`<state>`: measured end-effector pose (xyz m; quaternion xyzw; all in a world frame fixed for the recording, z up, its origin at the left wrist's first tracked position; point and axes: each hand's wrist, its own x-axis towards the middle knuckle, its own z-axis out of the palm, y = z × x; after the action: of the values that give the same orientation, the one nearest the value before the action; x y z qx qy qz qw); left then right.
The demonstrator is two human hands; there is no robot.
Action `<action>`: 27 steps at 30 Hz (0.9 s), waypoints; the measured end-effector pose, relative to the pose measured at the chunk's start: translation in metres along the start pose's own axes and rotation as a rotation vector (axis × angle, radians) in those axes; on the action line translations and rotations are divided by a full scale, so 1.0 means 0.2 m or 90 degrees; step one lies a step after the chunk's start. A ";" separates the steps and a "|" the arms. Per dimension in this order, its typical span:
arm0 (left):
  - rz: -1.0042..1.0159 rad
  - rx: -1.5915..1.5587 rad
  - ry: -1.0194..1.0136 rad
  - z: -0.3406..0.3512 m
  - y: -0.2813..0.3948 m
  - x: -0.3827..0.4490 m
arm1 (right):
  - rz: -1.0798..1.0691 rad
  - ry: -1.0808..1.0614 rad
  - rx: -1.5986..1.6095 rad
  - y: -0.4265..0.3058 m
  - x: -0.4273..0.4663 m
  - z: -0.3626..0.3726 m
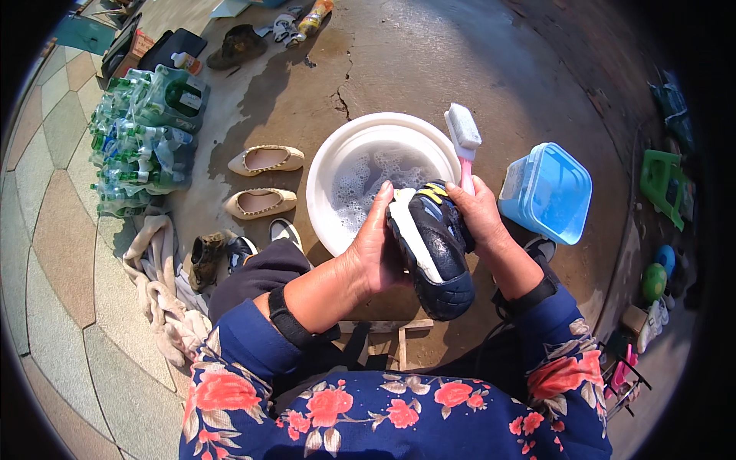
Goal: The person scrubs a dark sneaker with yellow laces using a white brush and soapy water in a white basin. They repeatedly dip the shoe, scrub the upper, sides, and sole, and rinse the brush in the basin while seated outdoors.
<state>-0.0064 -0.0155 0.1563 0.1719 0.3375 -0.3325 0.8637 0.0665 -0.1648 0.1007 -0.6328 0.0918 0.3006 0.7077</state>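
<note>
Both hands hold a wet black sneaker with a white sole edge and yellow marks, toe towards me. My left hand grips it along the sole side. On its other side is my right hand, which also holds a scrub brush with a pink handle, white bristles upward. Below the shoe and just beyond it stands a round white basin of foamy, greyish water. The right hand's fingers are partly hidden behind the shoe.
A blue plastic tub stands at the right. Two beige studded flats lie left of the basin. Further left are shrink-wrapped green bottles and a crumpled pale cloth. A dirty boot sits by my left leg.
</note>
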 end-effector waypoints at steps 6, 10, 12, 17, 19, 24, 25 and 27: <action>-0.008 -0.047 0.044 0.00 0.03 0.00 | -0.009 0.020 -0.055 0.01 0.03 0.01; -0.002 -0.067 0.058 0.01 0.05 -0.02 | -0.030 0.018 -0.069 0.00 0.03 0.02; -0.003 -0.083 0.044 0.01 0.05 -0.03 | -0.048 0.015 -0.060 -0.01 0.03 0.03; 0.017 -0.033 0.019 0.00 0.07 -0.05 | -0.063 -0.025 -0.002 -0.06 0.02 0.02; 0.045 0.041 -0.013 -0.01 0.08 -0.05 | -0.033 -0.033 -0.023 -0.08 0.02 0.01; 0.174 0.069 -0.106 -0.05 0.17 -0.06 | -0.037 -0.052 0.025 -0.12 0.03 -0.04; 0.179 0.069 -0.096 -0.06 0.19 -0.07 | -0.057 -0.088 0.057 -0.12 0.03 -0.05; 0.189 0.091 -0.192 -0.07 0.22 -0.10 | -0.014 -0.059 0.119 -0.12 0.04 -0.06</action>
<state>0.0064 0.0327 0.1647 0.2289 0.1509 -0.2470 0.9294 0.0888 -0.1746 0.1151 -0.5505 0.0793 0.3119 0.7703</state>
